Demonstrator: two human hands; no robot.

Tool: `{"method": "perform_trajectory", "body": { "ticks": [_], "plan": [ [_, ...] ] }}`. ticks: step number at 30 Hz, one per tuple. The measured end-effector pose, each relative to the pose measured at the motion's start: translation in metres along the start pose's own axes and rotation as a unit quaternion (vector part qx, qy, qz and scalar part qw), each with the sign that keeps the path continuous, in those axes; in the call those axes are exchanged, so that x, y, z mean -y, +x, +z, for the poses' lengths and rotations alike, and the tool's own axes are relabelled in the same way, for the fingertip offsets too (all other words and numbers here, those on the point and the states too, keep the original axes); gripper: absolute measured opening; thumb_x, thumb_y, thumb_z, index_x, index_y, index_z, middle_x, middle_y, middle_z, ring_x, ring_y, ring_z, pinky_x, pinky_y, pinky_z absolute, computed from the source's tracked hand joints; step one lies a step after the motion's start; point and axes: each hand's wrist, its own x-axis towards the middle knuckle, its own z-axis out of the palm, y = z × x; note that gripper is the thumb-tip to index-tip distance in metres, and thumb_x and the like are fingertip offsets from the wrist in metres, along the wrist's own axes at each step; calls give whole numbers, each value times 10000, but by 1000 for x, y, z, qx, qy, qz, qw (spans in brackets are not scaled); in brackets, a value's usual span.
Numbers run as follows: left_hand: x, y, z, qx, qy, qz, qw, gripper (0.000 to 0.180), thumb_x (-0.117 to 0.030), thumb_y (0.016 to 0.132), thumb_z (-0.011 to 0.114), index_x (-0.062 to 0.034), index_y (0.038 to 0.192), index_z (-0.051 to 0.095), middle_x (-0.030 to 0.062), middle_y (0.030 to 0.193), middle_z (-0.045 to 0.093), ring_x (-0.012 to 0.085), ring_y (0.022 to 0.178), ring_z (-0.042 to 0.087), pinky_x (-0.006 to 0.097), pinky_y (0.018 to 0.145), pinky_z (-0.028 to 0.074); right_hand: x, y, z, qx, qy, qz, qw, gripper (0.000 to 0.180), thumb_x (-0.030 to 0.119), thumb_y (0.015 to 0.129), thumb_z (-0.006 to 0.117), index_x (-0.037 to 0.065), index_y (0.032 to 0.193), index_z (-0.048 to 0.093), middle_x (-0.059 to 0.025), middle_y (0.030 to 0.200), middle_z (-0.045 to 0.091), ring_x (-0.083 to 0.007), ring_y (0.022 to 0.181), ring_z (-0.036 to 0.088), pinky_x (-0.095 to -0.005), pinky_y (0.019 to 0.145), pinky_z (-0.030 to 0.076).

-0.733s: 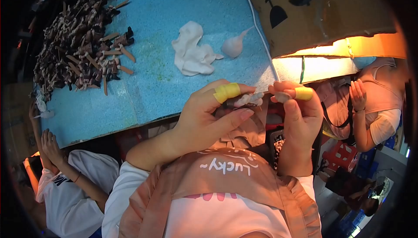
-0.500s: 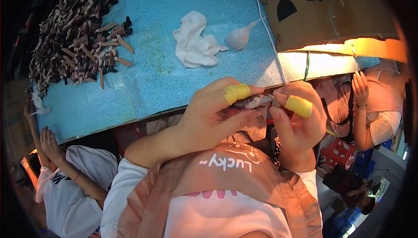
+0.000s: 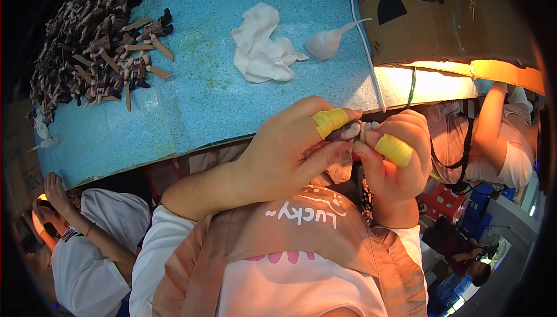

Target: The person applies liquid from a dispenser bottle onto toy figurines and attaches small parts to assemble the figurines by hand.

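Just past the front edge of the table, both my hands meet around a small toy figure (image 3: 350, 132), brown and pale, mostly hidden by the fingers. My left hand (image 3: 284, 143) is closed on its left end between thumb and index finger. My right hand (image 3: 403, 151) pinches at the other end with thumb and fingertips. Yellow tape wraps an index finger on each hand. What the right fingertips grip exactly is too small to tell.
A heap of similar figures (image 3: 96, 44) with flat tan pieces covers the table's left. Beyond my hands lie a white cloth (image 3: 261, 47) and a squeeze bottle with a thin spout (image 3: 325, 44). A white cable (image 3: 366, 50) runs beside a cardboard box (image 3: 441, 32). People sit at both sides.
My hands have drawn slightly closer together, and less of the figure shows between them. The whole view has shifted a little. At right, a person's raised hand has moved up behind the cardboard.
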Motion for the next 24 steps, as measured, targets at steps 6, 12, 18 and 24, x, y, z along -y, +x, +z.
{"method": "perform_trajectory", "body": {
  "ticks": [6, 12, 18, 24],
  "plan": [
    [0, 2, -2, -13, 11, 18, 1000, 391, -12, 735, 623, 4, 1118, 546, 94, 823, 535, 176, 671, 525, 255, 576, 428, 0, 0, 2, -6, -14, -22, 1000, 282, 120, 569, 780, 93, 791, 609, -20, 782, 574, -198, 688, 556, -318, 654, 427],
    [-5, 4, -2, 10, 30, 19, 999, 405, 13, 727, 620, 5, 1124, 543, 99, 852, 543, 179, 682, 539, 249, 585, 440, 6, -9, 4, -72, 9, 38, 997, 275, 119, 595, 767, 92, 805, 591, -14, 864, 537, -235, 865, 537, -353, 716, 421],
    [-3, 2, -5, 7, 14, 42, 999, 378, 8, 738, 590, 9, 1113, 537, 139, 981, 544, 203, 807, 566, 258, 677, 454, 3, -6, -1, -32, -104, -66, 992, 257, 130, 616, 752, 133, 816, 592, -5, 900, 522, -241, 909, 520, -367, 728, 418],
    [-2, 1, -10, 38, -88, -10, 995, 352, -85, 749, 588, 7, 1082, 520, 170, 1096, 510, 234, 938, 548, 305, 801, 442, 1, -10, 5, -20, -95, -117, 988, 280, 107, 619, 743, 129, 852, 589, -45, 931, 533, -260, 935, 519, -385, 760, 424]
  ]
}}
